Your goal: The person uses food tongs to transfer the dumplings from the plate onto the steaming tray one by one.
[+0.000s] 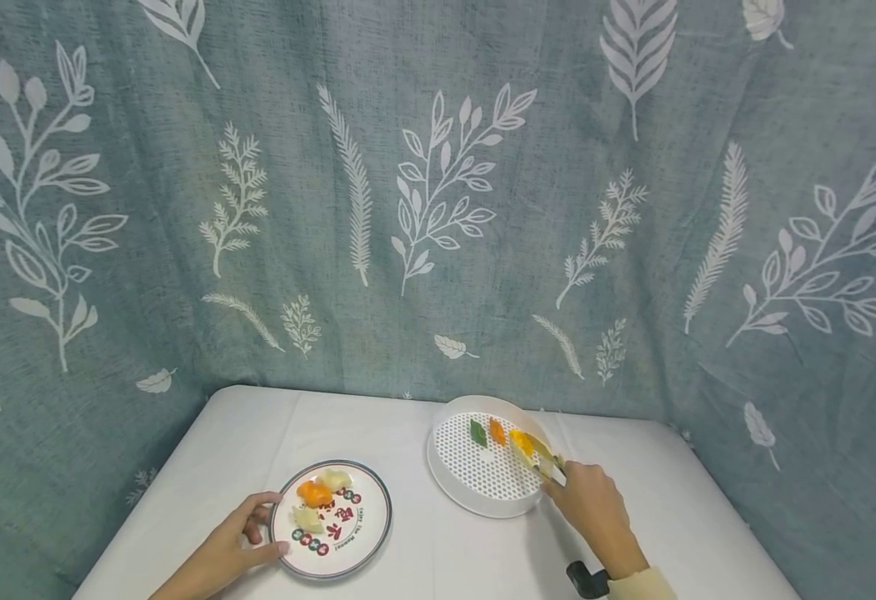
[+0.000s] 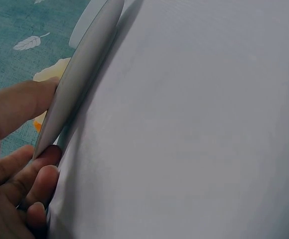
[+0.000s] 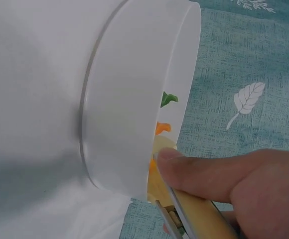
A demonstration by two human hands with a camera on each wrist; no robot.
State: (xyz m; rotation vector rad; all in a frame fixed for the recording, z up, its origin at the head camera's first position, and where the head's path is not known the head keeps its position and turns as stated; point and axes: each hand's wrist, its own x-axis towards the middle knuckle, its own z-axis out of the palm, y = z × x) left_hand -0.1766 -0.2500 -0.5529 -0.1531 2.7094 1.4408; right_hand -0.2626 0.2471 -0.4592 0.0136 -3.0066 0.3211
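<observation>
A round plate (image 1: pixel 366 529) with red and green print lies on the white table and carries an orange dumpling (image 1: pixel 314 493) and two pale ones (image 1: pixel 335 479). My left hand (image 1: pixel 238 542) grips its left rim (image 2: pixel 70 89), thumb on top. To the right sits a white perforated steamer tray (image 1: pixel 475 479) with a green piece (image 1: pixel 478 432), an orange piece (image 1: pixel 497 431) and a yellow piece (image 1: pixel 521 442). My right hand (image 1: pixel 588 500) holds tongs (image 1: pixel 546 458) whose tips are closed on the yellow piece. In the right wrist view the tray wall (image 3: pixel 129 114) hides most of the food.
The white table (image 1: pixel 438 567) meets a teal leaf-print curtain (image 1: pixel 438 208) at the back and on both sides. A black strap (image 1: pixel 586 581) shows at my right wrist.
</observation>
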